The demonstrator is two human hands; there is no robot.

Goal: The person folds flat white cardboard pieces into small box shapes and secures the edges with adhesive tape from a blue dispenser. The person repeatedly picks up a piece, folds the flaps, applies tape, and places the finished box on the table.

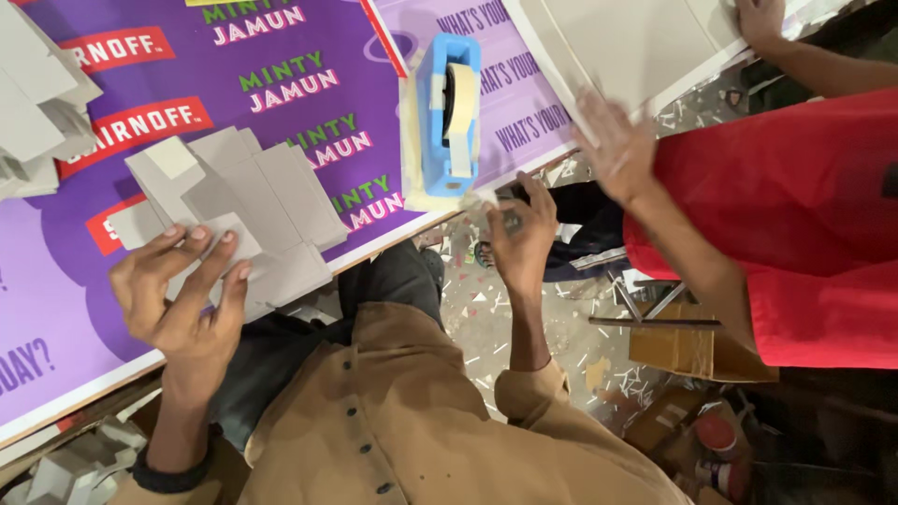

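Observation:
My left hand (182, 295) is open with its fingers spread, and the fingertips rest on the near edge of a flat grey cardboard cut-out (248, 192) lying on the purple printed table cover (309, 56). My right hand (521, 234) is curled just below a blue tape dispenser (447, 112) loaded with cream tape. Thumb and fingers pinch at the loose tape end (484, 197) by the table's edge. The dispenser stands upright near that edge.
A person in a red shirt (804, 215) stands at the right, one hand (617, 150) and another hand (760, 19) on pale boards (636, 42). More grey cut-outs (33, 103) are stacked at far left. Cardboard boxes (697, 351) and paper scraps lie on the floor.

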